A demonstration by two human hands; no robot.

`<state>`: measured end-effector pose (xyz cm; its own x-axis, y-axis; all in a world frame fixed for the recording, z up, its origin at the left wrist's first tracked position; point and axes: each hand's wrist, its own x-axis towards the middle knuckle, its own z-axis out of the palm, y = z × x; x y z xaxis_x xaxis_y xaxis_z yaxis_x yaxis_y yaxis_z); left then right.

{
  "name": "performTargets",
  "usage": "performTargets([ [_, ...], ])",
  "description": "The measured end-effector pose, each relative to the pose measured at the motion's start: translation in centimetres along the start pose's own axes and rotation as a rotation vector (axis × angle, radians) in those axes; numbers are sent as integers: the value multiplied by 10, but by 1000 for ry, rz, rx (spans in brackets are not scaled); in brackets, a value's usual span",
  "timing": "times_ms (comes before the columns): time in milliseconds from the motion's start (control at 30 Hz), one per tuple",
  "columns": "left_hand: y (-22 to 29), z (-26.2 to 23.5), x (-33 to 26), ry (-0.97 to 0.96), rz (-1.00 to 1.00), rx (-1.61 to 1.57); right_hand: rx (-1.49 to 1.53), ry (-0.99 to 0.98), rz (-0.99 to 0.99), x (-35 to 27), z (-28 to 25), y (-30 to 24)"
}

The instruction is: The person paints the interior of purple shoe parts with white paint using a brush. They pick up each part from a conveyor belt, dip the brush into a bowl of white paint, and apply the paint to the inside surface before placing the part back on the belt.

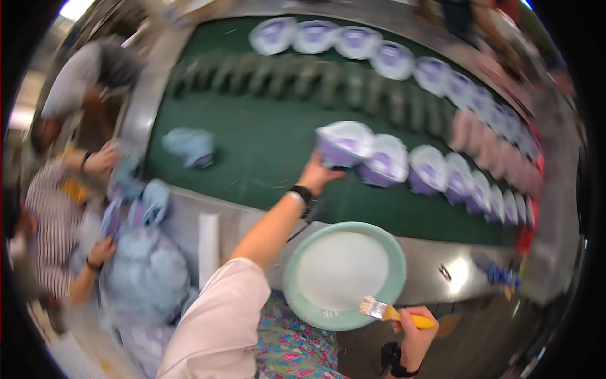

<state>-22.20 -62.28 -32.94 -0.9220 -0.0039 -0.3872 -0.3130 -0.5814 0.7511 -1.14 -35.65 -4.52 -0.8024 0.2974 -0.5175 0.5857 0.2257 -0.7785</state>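
My left hand [317,170], with a dark band on its wrist, is closed on the side of a purple-and-white cup-shaped piece [344,141] above the green work surface. That piece is at the left end of a row of similar purple-and-white pieces [384,163] and overlaps its neighbour in view. In my right hand [415,331] is a paintbrush [386,312] with a yellow handle, its pale bristles above the near right rim of a light green basin [396,262]. White liquid [344,268] lies in the basin.
Blurred dark green pieces [303,79] and pink pieces [492,148] line the green surface [252,145], with more white-and-purple pieces [358,43] along its far edge. A blue cloth-like piece [189,145] lies left. A person in stripes [60,221] handles a blue pile [145,271].
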Motion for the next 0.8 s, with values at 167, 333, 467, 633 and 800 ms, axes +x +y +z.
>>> performTargets([
  [167,67,-68,-89,179,294,1040,-121,14,-67,-4,28,-33],
  [333,187,-204,-119,880,624,1486,-3,-77,-102,1,61,-58],
  [467,195,-215,-73,243,244,1244,-65,-164,-146,10,85,-43],
  [633,160,-177,-36,328,-199,888,-275,-186,-134,3,113,-52],
  [800,143,-72,-125,400,253,768,-601,-221,-770,-7,161,-87],
])
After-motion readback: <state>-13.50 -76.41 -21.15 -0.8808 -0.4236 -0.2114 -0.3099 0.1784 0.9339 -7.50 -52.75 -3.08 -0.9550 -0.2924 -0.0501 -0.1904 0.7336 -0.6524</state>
